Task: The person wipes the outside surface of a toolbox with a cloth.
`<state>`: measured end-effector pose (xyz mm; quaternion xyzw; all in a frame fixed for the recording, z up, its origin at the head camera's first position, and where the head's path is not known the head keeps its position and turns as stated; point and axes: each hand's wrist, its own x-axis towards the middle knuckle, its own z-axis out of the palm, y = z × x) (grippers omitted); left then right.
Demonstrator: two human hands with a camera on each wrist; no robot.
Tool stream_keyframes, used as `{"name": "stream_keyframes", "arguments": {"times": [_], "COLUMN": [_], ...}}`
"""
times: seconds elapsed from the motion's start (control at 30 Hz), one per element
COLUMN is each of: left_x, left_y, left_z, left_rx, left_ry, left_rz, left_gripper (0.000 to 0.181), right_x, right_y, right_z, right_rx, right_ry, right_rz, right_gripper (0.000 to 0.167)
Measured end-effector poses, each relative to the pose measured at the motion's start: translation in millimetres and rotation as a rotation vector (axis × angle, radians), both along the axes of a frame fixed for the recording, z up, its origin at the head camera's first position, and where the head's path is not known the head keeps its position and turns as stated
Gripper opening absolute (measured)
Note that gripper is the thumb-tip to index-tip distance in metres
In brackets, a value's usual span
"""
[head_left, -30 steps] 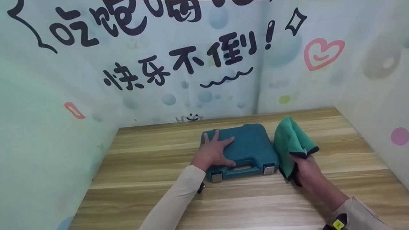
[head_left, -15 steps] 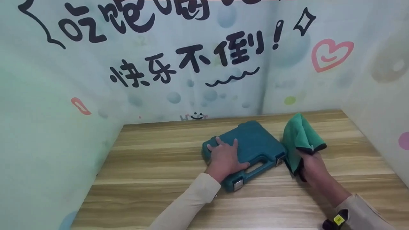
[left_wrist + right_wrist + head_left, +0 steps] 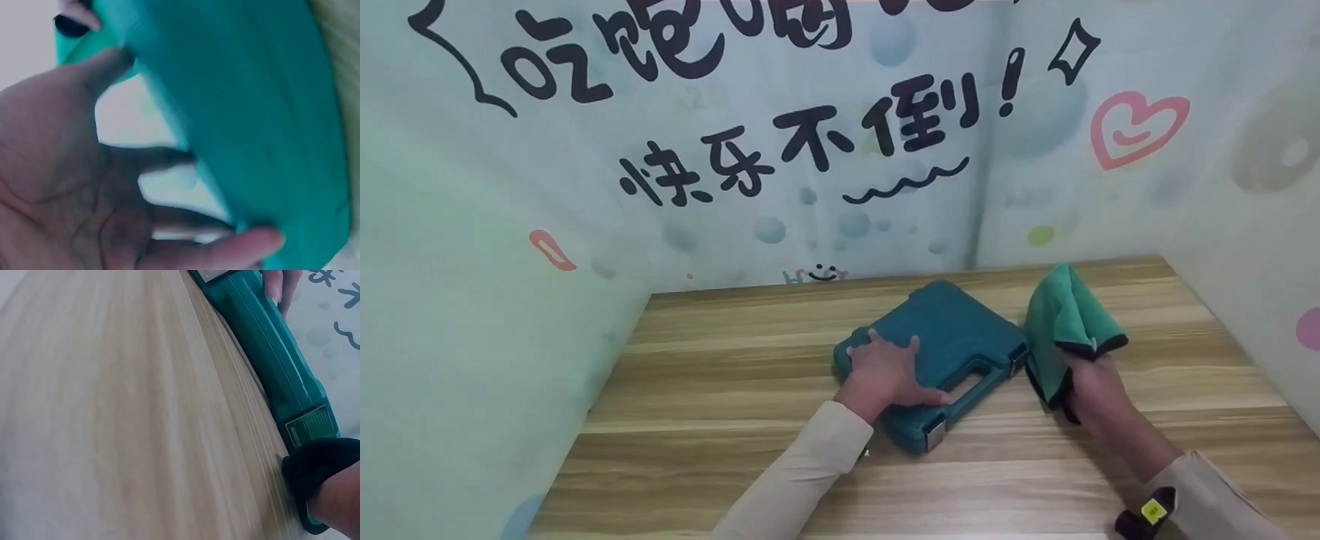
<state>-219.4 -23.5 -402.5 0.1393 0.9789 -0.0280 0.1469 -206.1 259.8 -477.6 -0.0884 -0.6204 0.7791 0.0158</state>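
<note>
On the table (image 3: 712,390), in front of the lettered wall (image 3: 720,247), the blue-green case (image 3: 945,322) has turned to a slant; a second ago it lay nearly square. The green cloth (image 3: 1063,319) stands at its right corner, seemingly touching it. The left hand (image 3: 885,371) lies spread on the case, covering part of its lid. The right hand (image 3: 1099,390) grips the cloth. One metal latch (image 3: 935,433) shows at the near corner.
</note>
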Motion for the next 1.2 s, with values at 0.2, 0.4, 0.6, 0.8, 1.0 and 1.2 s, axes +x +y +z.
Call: {"name": "stream_keyframes", "arguments": {"times": [0.2, 0.4, 0.6, 0.8, 1.0, 1.2], "left_x": [-5.1, -14.0, -4.1, 12.7, 27.0, 37.5], "left_y": [-30.0, -44.0, -33.6, -15.3, 2.2, 22.9], "left_z": [6.7, -10.2, -13.0, -14.7, -17.4, -22.0], "left_rx": [0.158, 0.224, 0.188, 0.104, 0.004, -0.113], "left_ry": [-0.121, -0.127, -0.092, -0.028, 0.042, 0.123], "left_rz": [-0.105, -0.198, -0.151, -0.087, -0.007, 0.073], "left_gripper": [0.108, 0.111, 0.112, 0.115, 0.117, 0.11], "right_x": [-0.2, -0.1, -1.5, -7.0, -10.8, -16.5], "right_y": [1.1, 0.9, 2.0, -1.5, -3.3, -8.6], "right_z": [0.0, -1.0, -0.8, -1.2, -3.4, -2.4], "right_rx": [-0.043, -0.04, -0.034, -0.008, 0.008, -0.002], "right_ry": [0.004, -0.013, 0.003, -0.027, -0.022, -0.049], "right_rz": [0.001, -0.02, -0.005, -0.041, -0.054, -0.064], "right_gripper": [0.04, 0.049, 0.058, 0.062, 0.05, 0.056]}}
